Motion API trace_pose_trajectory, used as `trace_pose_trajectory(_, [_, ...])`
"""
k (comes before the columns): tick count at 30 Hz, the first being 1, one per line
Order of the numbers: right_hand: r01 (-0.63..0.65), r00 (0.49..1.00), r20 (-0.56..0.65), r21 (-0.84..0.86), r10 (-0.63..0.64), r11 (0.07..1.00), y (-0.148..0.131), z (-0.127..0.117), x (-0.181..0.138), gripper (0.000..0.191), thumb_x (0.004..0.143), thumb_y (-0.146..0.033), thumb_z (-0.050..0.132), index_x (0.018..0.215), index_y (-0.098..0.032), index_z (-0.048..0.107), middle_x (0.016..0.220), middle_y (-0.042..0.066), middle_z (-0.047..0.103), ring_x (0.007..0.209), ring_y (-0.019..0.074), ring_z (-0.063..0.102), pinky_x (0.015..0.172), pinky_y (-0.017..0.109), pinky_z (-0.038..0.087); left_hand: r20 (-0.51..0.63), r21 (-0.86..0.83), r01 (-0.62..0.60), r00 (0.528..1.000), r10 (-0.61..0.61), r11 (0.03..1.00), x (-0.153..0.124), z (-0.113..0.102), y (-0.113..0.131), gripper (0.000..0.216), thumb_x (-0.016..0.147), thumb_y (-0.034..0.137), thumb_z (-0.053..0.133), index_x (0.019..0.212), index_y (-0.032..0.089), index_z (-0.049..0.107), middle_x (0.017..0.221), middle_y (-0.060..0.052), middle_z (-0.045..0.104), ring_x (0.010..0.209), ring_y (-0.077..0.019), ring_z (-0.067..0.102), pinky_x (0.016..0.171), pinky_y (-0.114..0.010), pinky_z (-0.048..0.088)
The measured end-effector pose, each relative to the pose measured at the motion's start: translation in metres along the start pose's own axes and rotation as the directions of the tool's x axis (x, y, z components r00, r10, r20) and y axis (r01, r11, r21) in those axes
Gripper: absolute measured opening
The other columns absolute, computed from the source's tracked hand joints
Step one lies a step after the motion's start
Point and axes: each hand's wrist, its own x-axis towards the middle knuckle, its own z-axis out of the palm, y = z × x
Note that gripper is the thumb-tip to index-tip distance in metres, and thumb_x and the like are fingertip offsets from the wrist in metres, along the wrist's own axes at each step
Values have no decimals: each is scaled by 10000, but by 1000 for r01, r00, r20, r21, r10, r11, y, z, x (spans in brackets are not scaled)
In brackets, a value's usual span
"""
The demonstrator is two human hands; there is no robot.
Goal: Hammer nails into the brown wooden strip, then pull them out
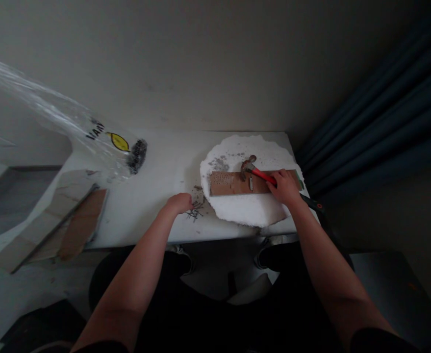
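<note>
A claw hammer (263,175) with a red handle lies across a brown strip of board (222,185); my right hand (287,187) is closed around its handle. Beneath the board is a rough-edged white round slab (237,208). The board's left end is dotted with small marks, and a small pale metal piece (251,183) sits at its middle. My left hand (180,202) is closed at a loose pile of nails (195,212), left of the slab. Whatever its fingers hold, if anything, is hidden.
On the left of the white table (152,186) stands a clear plastic bag (107,139) with a yellow print. Board pieces (83,223) and a long dark bar (53,230) overhang the front left edge. A wall rises behind; a dark blue curtain (377,108) hangs at the right.
</note>
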Motion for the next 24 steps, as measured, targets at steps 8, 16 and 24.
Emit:
trace_pose_trajectory(8, [-2, 1000, -16, 1, 2, 1000, 0, 1, -1, 337, 920, -336, 524, 1137, -127, 676, 1117, 189, 603, 1043, 340, 539, 917, 460, 442, -10, 2, 16, 1000, -16, 1000, 2, 3, -1, 256, 816, 322, 564, 968, 215, 740, 1090, -110, 764, 992, -266, 700, 713, -305, 470])
trace_pose_trajectory(16, [37, 991, -131, 82, -26, 996, -22, -7, 4, 361, 914, -355, 573, 1192, -144, 666, 1161, 184, 587, 1081, 335, 529, 934, 480, 443, -152, -22, 41, 987, -44, 999, -3, -6, 7, 289, 815, 370, 548, 1004, 221, 707, 1081, -120, 754, 996, -289, 698, 709, -329, 478])
trace_pose_trajectory(24, [271, 962, -16, 151, -272, 951, -39, -6, 4, 257, 891, -215, 552, 1059, -189, 744, 1274, 163, 564, 1207, 326, 480, 983, 493, 424, -439, -315, 51, 878, -193, 948, -14, -26, 18, 202, 834, 326, 561, 990, 224, 639, 947, -78, 752, 880, -231, 685, 722, -316, 476])
